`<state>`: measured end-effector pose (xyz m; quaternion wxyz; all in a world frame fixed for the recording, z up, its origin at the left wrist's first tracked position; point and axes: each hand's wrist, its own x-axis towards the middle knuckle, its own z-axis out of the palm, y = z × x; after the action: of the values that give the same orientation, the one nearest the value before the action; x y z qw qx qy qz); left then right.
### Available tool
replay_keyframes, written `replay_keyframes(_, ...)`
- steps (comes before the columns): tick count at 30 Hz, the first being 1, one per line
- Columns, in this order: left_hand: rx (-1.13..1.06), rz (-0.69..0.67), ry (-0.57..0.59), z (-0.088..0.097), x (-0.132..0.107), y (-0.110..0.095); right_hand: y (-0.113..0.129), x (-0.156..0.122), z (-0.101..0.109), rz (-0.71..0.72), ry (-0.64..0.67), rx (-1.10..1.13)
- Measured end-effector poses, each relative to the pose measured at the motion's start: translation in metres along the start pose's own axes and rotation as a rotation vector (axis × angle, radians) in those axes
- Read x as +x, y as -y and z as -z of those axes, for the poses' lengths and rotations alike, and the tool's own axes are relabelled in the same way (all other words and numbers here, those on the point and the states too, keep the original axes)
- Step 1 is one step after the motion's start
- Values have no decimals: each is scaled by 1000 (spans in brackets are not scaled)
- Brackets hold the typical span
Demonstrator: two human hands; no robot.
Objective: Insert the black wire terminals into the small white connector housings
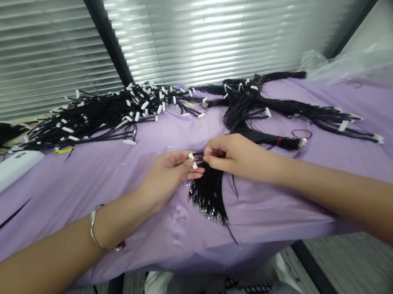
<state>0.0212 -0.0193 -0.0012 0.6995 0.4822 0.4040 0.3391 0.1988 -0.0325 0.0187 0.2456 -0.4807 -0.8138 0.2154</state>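
Observation:
Between finger and thumb of my left hand (173, 170) is a small white connector (193, 160). Short black wires run from it to my right hand (230, 155), whose fingers pinch a wire just beside the connector. The exact wire end in those fingertips is hidden. Below both hands a fanned bundle of black wires (210, 190) with shiny metal terminals lies on the purple cloth (149, 236), its terminals toward the front edge.
A large heap of black wires with white connectors (108, 112) lies at the back left. More black wire bundles (245, 109) spread at the back right, one with a red tie (279, 141). A white object (10, 176) rests at far left. Window blinds (205, 29) stand behind.

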Motion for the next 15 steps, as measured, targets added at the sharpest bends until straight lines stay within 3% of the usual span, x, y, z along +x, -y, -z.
replay_keyframes(6, 13, -2, 35, 4, 0, 5, -8, -2, 3, -65, 92, 6)
replay_keyframes(15, 16, 41, 34, 5, 0, 2, -11, -3, 3, -8, 88, -61)
